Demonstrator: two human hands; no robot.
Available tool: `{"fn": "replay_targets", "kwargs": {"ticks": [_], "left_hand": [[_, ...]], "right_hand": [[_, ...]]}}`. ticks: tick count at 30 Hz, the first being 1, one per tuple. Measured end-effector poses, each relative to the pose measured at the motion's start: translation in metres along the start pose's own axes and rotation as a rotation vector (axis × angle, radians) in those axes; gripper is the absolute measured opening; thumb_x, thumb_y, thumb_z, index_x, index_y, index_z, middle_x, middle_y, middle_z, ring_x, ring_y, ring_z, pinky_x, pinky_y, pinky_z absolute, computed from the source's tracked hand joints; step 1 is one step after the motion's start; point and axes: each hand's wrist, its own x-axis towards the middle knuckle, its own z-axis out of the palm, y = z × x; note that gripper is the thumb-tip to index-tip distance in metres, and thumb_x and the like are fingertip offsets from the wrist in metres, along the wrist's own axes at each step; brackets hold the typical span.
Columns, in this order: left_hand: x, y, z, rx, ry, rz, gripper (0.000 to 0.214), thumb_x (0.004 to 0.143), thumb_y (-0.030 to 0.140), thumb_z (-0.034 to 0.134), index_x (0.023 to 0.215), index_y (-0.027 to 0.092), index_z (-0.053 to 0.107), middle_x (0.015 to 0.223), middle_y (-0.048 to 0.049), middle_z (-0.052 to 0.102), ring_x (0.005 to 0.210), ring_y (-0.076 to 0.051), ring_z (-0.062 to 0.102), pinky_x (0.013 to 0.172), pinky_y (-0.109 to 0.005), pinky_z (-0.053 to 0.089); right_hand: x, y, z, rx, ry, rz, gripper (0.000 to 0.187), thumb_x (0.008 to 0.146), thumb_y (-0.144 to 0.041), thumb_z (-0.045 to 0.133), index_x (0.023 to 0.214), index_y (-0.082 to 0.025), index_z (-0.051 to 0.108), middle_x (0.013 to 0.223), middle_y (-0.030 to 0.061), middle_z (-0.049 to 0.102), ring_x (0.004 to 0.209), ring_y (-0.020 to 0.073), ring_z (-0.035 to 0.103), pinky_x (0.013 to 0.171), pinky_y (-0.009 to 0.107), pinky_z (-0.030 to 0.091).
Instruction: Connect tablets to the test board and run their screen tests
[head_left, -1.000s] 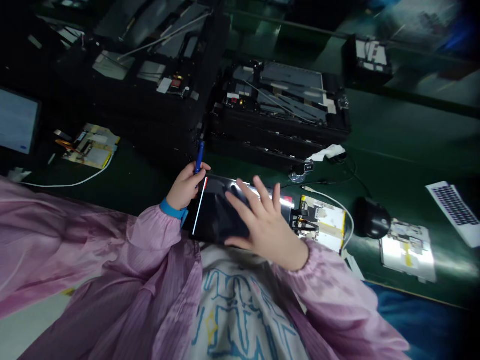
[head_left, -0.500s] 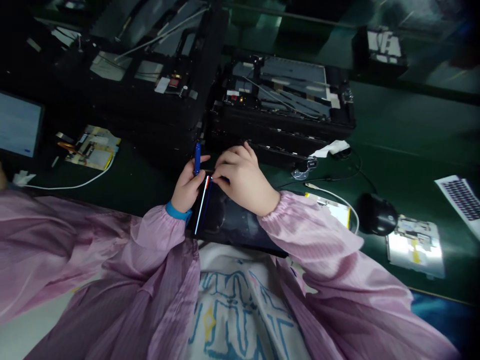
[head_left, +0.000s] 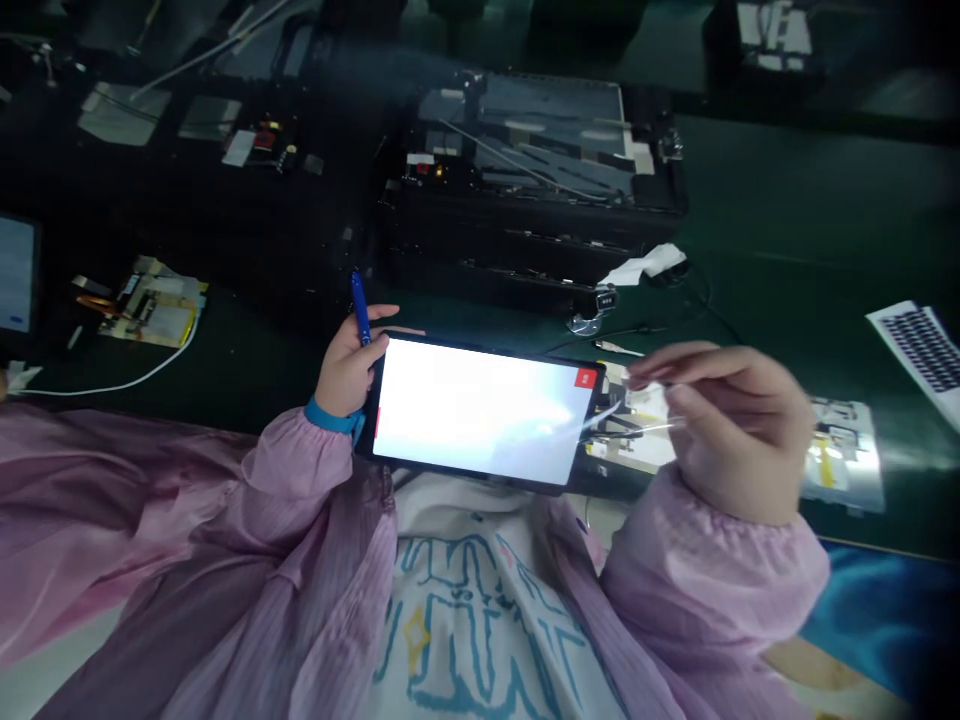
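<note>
A black tablet (head_left: 480, 410) lies in front of me, its screen lit white with a red block in the upper right corner. At its left edge my left hand (head_left: 346, 365) grips the frame, thumb on the front corner. A blue pen (head_left: 360, 308) is tucked between that hand's fingers, pointing up. Off the tablet's right side, my right hand (head_left: 739, 425) is raised with thumb and fingers drawn together. A thin clear film (head_left: 649, 429) seems to trail from them toward the tablet; its full outline is hard to see.
Stacked black trays of device parts (head_left: 547, 140) stand behind the tablet. A circuit assembly with a white cable (head_left: 154, 305) lies left, near another tablet (head_left: 16, 275). Rightward are a metal-backed part (head_left: 844, 460), a label sheet (head_left: 922, 350) and white tissue (head_left: 645, 265).
My right hand has swept from the tablet's upper left corner to beyond its right side. The screen, mostly dark before, now shows white. My left hand still holds the left edge and the pen.
</note>
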Motion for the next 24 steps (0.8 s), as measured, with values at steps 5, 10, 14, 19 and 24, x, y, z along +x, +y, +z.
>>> {"fn": "replay_targets", "kwargs": {"ticks": [5, 10, 14, 19, 24], "left_hand": [[0.003, 0.002, 0.004, 0.019, 0.024, 0.040, 0.031, 0.081, 0.031, 0.060, 0.111, 0.021, 0.057, 0.092, -0.0065, 0.075, 0.069, -0.021, 0.070, 0.051, -0.028, 0.054], [0.007, 0.003, 0.006, 0.048, 0.029, 0.082, 0.030, 0.084, 0.036, 0.058, 0.110, 0.022, 0.056, 0.094, -0.0069, 0.075, 0.078, -0.024, 0.072, 0.057, -0.032, 0.058], [0.010, 0.003, 0.006, 0.048, 0.028, 0.098, 0.030, 0.084, 0.038, 0.059, 0.109, 0.021, 0.056, 0.090, -0.0063, 0.074, 0.079, -0.024, 0.072, 0.058, -0.033, 0.058], [0.011, 0.004, 0.005, 0.077, 0.037, 0.127, 0.028, 0.085, 0.040, 0.059, 0.104, 0.019, 0.058, 0.086, -0.0055, 0.074, 0.067, -0.019, 0.070, 0.055, -0.029, 0.054], [0.011, 0.008, 0.006, 0.215, 0.042, 0.117, 0.026, 0.088, 0.040, 0.055, 0.102, 0.018, 0.059, 0.087, -0.0056, 0.074, 0.059, -0.016, 0.067, 0.051, -0.027, 0.051]], "right_hand": [[-0.006, -0.013, -0.006, 0.016, 0.284, -0.129, 0.012, 0.082, -0.019, 0.058, 0.083, -0.030, 0.064, 0.074, 0.0018, 0.059, 0.065, 0.0243, 0.059, 0.059, 0.040, 0.046], [-0.016, -0.026, 0.009, 0.049, 0.090, -0.297, 0.017, 0.084, -0.015, 0.059, 0.093, -0.028, 0.063, 0.075, 0.0007, 0.065, 0.064, 0.0214, 0.065, 0.058, 0.040, 0.054], [-0.025, -0.032, 0.040, -0.158, -0.521, -0.382, 0.029, 0.089, -0.014, 0.056, 0.118, -0.019, 0.053, 0.116, 0.0102, 0.067, 0.112, 0.0210, 0.063, 0.091, 0.039, 0.057], [-0.030, -0.038, 0.073, -0.256, -0.884, -0.397, 0.046, 0.095, -0.026, 0.049, 0.135, -0.006, 0.040, 0.147, 0.0233, 0.037, 0.134, 0.0228, 0.044, 0.102, 0.033, 0.050], [-0.037, -0.040, 0.086, -0.245, -1.005, -0.436, 0.047, 0.096, -0.031, 0.046, 0.135, -0.005, 0.043, 0.146, 0.0243, 0.035, 0.137, 0.0250, 0.039, 0.105, 0.034, 0.046]]}}
